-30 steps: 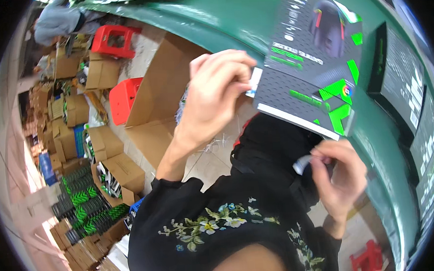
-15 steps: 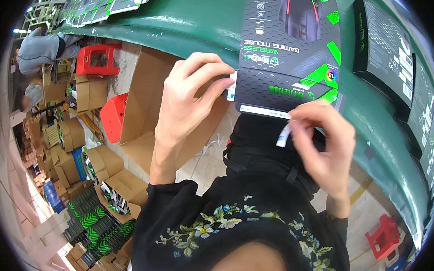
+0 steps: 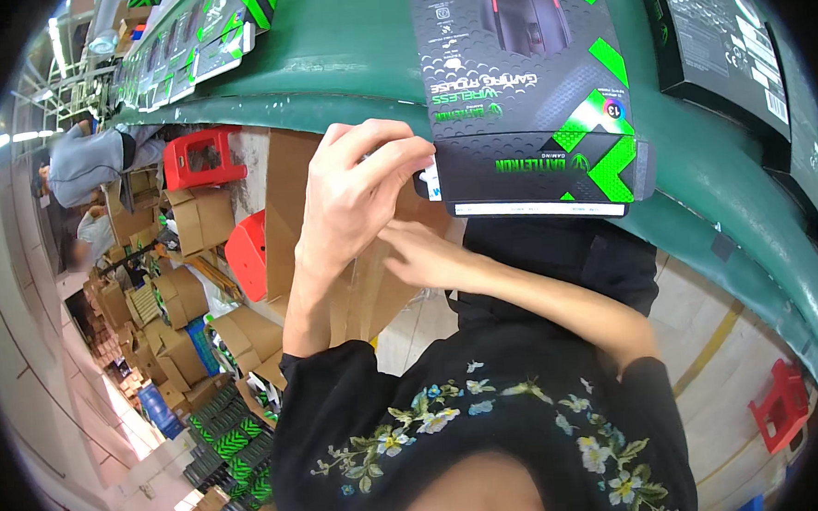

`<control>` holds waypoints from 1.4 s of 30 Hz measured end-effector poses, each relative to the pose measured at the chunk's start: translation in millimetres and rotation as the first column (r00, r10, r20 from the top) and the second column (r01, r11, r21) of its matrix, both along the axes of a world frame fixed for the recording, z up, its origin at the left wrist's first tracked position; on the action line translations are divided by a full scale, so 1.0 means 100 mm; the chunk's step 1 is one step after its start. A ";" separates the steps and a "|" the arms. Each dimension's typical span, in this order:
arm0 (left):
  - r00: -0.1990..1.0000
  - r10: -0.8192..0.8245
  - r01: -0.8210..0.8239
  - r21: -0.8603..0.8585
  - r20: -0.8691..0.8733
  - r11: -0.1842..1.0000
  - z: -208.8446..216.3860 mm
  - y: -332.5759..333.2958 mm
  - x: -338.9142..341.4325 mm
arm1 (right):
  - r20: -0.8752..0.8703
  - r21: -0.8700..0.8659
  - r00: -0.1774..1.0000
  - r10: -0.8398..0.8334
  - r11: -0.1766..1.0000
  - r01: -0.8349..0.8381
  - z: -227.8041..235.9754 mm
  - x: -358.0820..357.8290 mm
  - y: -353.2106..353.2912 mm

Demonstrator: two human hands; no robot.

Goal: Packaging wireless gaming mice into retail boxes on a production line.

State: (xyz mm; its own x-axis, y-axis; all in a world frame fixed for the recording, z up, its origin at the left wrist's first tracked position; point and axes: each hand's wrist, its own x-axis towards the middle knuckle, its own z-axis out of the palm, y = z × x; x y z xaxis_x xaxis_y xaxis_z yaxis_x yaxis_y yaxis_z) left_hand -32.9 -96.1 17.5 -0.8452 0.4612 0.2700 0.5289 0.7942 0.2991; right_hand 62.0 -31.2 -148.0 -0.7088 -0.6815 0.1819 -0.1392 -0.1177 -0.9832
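Observation:
A flat black and green gaming-mouse box [image 3: 521, 92] lies on the green table, its near flap toward me. Along that flap's edge runs a white tape strip [image 3: 536, 210]. My left hand [image 3: 355, 189] is closed at the box's left side, thumb and fingertips pinching a small side flap [image 3: 430, 178] with a white strip on it. My right hand [image 3: 423, 255] reaches across to the left, below the left hand and over a large open cardboard carton [image 3: 365, 290]. Its fingers are stretched and partly covered by the left wrist; nothing shows in them.
More black boxes [image 3: 718, 54] stand along the table's right side. Flat printed packages [image 3: 199, 44] lie at the far left. Red stools [image 3: 202, 158] and cartons [image 3: 180, 295] fill the floor on the left, where a person in grey [image 3: 90, 166] bends over. Another red stool [image 3: 779, 405] is at lower right.
My right hand has swung left from the box's near edge to over the carton. The white strip piece it held is no longer visible. My left hand stays at the side flap.

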 end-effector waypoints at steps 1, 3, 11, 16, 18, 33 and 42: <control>1.000 0.008 -0.008 0.005 0.006 1.000 -0.01 0.01 0.00 | 0.073 0.086 0.991 0.115 0.989 -0.121 0.18 -0.04 0.35; 1.000 0.013 -0.013 0.019 0.011 1.000 -0.02 0.00 0.02 | 0.140 0.170 0.966 0.218 0.956 -0.240 0.47 -0.13 0.89; 0.982 0.078 -0.093 0.081 0.174 0.992 0.03 0.14 -0.08 | 0.115 0.081 0.976 0.187 0.977 -0.197 1.33 -0.34 1.84; 0.989 0.075 -0.076 0.003 0.128 0.997 0.15 0.12 -0.03 | -0.014 0.050 0.990 0.137 0.989 -0.136 1.55 -0.49 2.09; 0.993 0.070 -0.064 -0.066 0.100 0.996 0.19 0.12 0.00 | -0.056 0.116 0.997 0.046 0.993 -0.039 1.66 -0.57 2.25; 0.990 0.042 -0.065 -0.176 -0.132 0.982 -0.07 0.45 0.13 | -0.067 0.274 0.888 -0.455 0.847 0.455 1.41 -0.62 3.37; 0.971 0.020 -0.090 -0.287 -0.239 0.954 -0.18 0.52 0.14 | -0.136 0.315 0.765 -0.630 0.704 0.636 1.19 -0.75 3.61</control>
